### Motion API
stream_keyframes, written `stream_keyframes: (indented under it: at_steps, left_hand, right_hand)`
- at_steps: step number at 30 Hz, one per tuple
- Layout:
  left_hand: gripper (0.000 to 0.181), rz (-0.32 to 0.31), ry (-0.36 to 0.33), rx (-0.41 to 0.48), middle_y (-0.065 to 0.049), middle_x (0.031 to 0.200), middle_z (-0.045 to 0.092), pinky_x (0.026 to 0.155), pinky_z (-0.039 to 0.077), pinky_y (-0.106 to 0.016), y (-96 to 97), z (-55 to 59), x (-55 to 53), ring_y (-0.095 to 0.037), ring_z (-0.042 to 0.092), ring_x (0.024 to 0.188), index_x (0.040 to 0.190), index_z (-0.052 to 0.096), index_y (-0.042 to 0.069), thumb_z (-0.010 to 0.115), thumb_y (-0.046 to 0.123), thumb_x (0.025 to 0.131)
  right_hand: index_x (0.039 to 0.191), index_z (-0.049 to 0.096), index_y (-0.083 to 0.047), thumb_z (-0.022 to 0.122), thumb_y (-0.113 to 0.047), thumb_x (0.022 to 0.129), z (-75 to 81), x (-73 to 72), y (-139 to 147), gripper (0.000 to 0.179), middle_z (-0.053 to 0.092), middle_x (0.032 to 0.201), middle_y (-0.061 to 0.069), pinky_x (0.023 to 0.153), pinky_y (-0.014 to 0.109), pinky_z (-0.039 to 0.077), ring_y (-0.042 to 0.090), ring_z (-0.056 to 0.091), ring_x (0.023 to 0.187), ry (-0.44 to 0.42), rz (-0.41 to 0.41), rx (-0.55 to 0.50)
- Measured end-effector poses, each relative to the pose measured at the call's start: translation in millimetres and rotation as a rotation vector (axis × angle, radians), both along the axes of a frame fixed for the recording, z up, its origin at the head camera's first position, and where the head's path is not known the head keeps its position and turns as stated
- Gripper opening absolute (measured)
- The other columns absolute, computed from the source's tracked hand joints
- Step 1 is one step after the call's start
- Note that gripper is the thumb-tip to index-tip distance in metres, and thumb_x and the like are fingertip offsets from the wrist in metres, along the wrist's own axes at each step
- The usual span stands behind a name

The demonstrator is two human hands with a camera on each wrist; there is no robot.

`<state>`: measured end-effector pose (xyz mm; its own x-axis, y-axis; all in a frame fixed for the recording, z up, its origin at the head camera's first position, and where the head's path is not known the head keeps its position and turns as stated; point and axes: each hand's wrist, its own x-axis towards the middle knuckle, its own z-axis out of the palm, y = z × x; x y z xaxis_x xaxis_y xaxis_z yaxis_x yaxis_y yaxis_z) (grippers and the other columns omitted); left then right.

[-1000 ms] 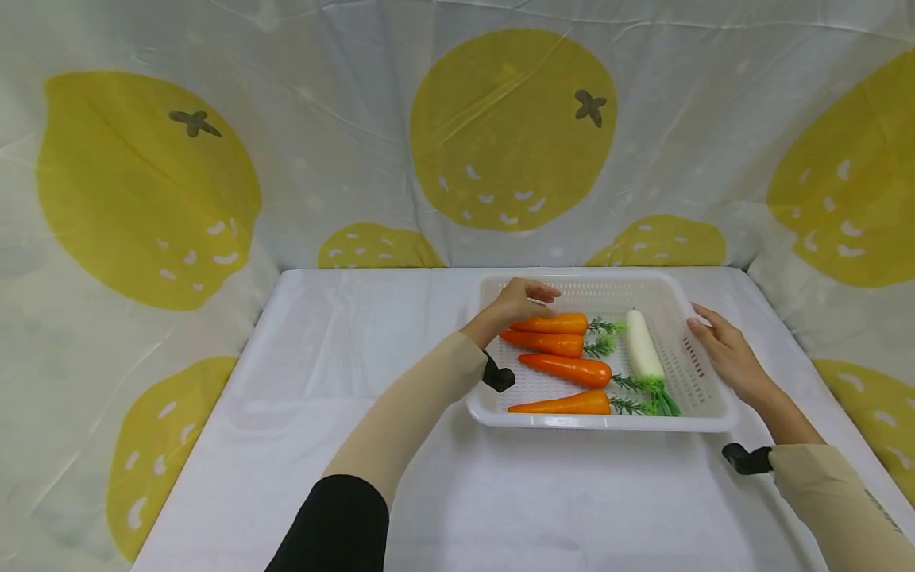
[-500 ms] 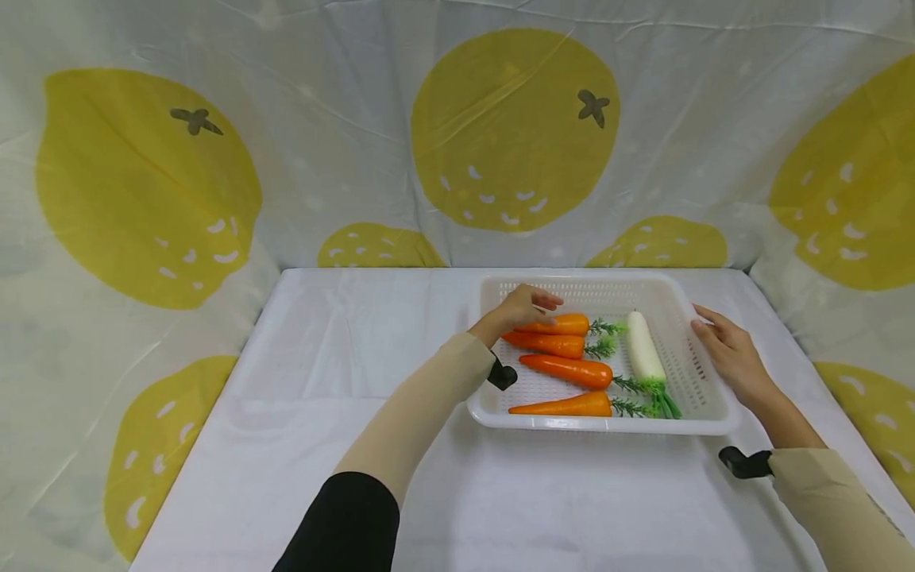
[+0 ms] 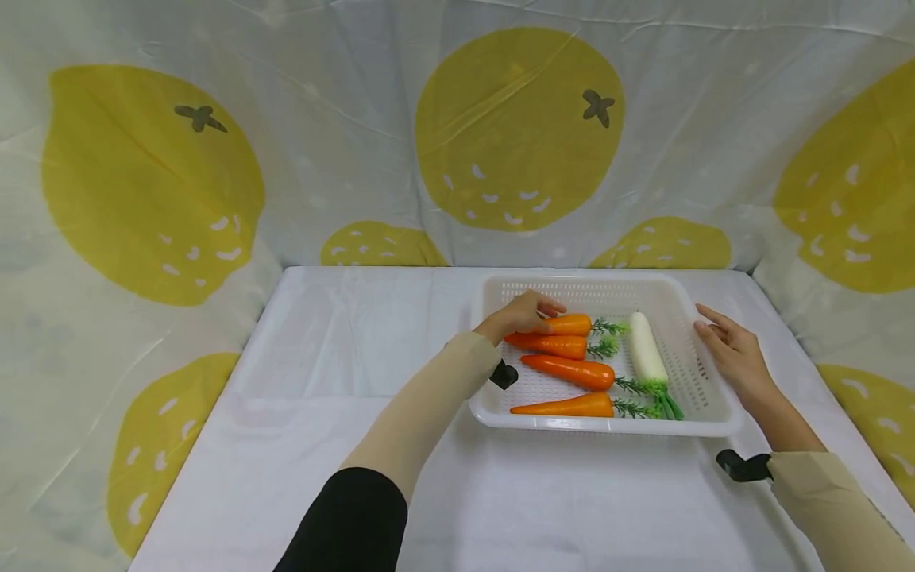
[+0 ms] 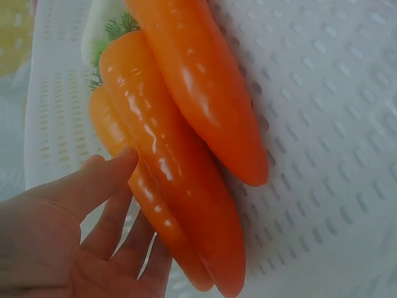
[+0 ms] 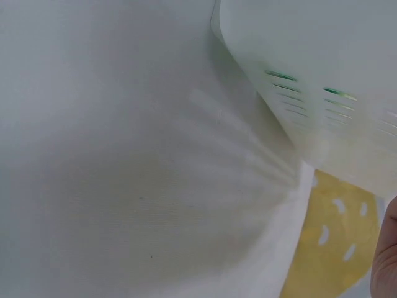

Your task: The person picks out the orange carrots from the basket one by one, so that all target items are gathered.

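In the head view, a white rectangular basket of perforated plastic point(image 3: 572, 423) contains four long orange carrots point(image 3: 569, 372) and one white radish with green leaves point(image 3: 647, 349). The right hand point(image 3: 739, 355), fingers relaxed, rests at its right wall. In the left wrist view, the left hand's point(image 4: 93, 236) thumb touches the farthest carrot point(image 4: 110, 124); whether it grips, I cannot tell. In the right wrist view, some green shows through the basket's slots.

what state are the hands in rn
Left hand: at the farthest carrot; whether gripping it cannot be told.
Right hand: open, at the right side of the white basket.
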<state>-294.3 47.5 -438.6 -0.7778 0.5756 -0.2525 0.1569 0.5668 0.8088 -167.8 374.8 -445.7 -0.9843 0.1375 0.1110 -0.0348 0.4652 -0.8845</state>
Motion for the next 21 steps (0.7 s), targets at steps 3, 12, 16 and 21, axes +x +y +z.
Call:
stream_keyframes:
  at_steps: [3,12,16,21]
  left_hand:
    - [0.045,-0.024,0.016,-0.03,-0.009,0.133,0.063,0.095,0.048,-0.022,-0.1,-1.3,-0.3,-0.022,0.054,0.127,0.135,0.065,0.012,0.066,-0.004,0.092]
    - [0.051,-0.091,0.028,-0.084,-0.013,0.139,0.058,0.102,0.045,-0.026,-1.4,-0.6,0.0,-0.025,0.05,0.131,0.14,0.061,0.014,0.062,-0.006,0.093]
    - [0.051,-0.12,0.021,-0.1,-0.013,0.141,0.056,0.103,0.044,-0.028,-2.2,0.5,-0.2,-0.024,0.049,0.132,0.141,0.059,0.016,0.061,-0.006,0.095]
    - [0.051,-0.116,-0.015,-0.063,-0.015,0.137,0.057,0.095,0.049,-0.026,-3.7,3.2,1.0,-0.026,0.055,0.123,0.144,0.056,0.015,0.059,-0.005,0.096]
  right_hand:
    - [0.15,0.038,0.002,0.054,-0.029,0.104,-1.2,-0.3,0.3,0.058,0.06,0.088,-0.035,0.061,0.011,0.048,-0.009,0.057,0.074,0.0,-0.001,-0.008]
    - [0.151,0.038,0.002,0.055,-0.027,0.104,-2.1,-0.4,0.7,0.057,0.062,0.087,-0.032,0.06,0.011,0.049,-0.008,0.058,0.073,0.008,0.005,-0.039]
    - [0.151,0.038,0.002,0.054,-0.028,0.104,-1.8,0.0,0.1,0.057,0.061,0.088,-0.034,0.06,0.012,0.049,-0.008,0.059,0.073,0.004,0.003,-0.035]
    - [0.151,0.039,-0.001,0.055,-0.029,0.104,-1.5,0.1,0.4,0.057,0.061,0.088,-0.033,0.06,0.012,0.05,-0.008,0.059,0.074,0.001,0.004,-0.046]
